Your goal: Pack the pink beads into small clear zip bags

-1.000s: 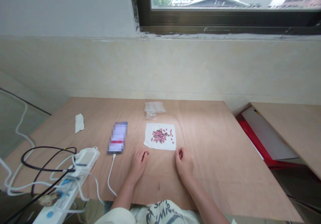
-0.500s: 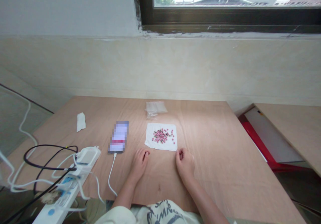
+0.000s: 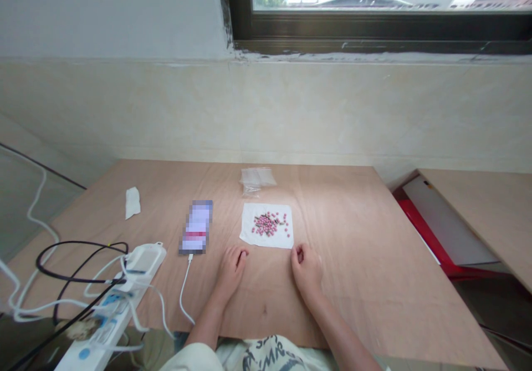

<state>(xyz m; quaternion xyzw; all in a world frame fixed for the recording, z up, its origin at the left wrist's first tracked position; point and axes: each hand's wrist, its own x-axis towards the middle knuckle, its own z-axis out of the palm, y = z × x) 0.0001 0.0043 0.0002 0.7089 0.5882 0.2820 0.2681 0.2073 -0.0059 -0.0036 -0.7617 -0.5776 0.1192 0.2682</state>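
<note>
A white sheet [image 3: 249, 239], paper or cloth, lies flat on the wooden table. Small pink round beads [image 3: 266, 225] are heaped on it, with some dark slim bits among them. My left hand [image 3: 233, 263] rests on the table just below the sheet's left corner, its fingers curled in and nothing seen in them. Close to the sheet's lower right corner, my right hand [image 3: 306, 265] lies in a loose fist, also with nothing visible in it. Behind the sheet is a clear plastic bag [image 3: 257, 179].
To the left lies a phone [image 3: 197, 227] with blurred screen, plugged into a white cable [image 3: 183, 293]. A power strip [image 3: 110, 315] with tangled cords sits at the table's left front. A white scrap [image 3: 133, 203] is farther back. Another table [image 3: 486, 204] stands at right.
Both hands stay in place beside the sheet. The view has shifted very slightly; nothing on the table has moved.
</note>
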